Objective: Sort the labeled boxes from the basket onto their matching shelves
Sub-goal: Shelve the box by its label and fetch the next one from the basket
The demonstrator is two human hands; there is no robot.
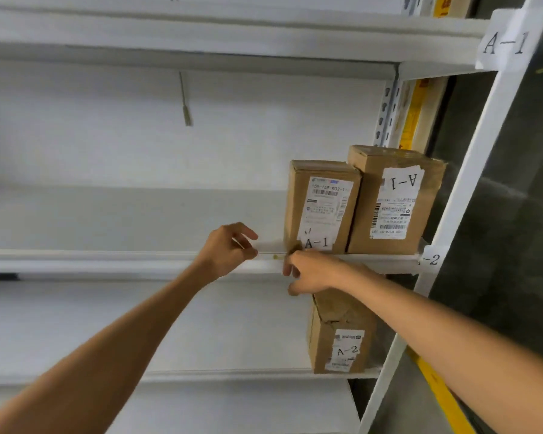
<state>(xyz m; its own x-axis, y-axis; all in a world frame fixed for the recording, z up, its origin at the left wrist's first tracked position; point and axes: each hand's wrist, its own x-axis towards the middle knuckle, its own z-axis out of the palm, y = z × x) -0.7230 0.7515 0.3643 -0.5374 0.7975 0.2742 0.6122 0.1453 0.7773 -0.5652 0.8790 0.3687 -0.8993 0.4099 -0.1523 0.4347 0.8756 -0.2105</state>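
Your left hand [224, 250] hovers just left of the A-1 box [322, 206], fingers loosely curled on nothing. Your right hand [314, 272] touches that box's lower corner at the shelf [107, 260] edge; whether it grips, I cannot tell. Placement appears nearly complete. Next: release and fetch another box.

White wall [138, 151] – dark side panel [514, 214].

Both bare arms reach up to the shelf edge [138, 261]. The left hand [229, 250] and right hand [314, 272] hover there, fingers loosely curled, holding nothing.
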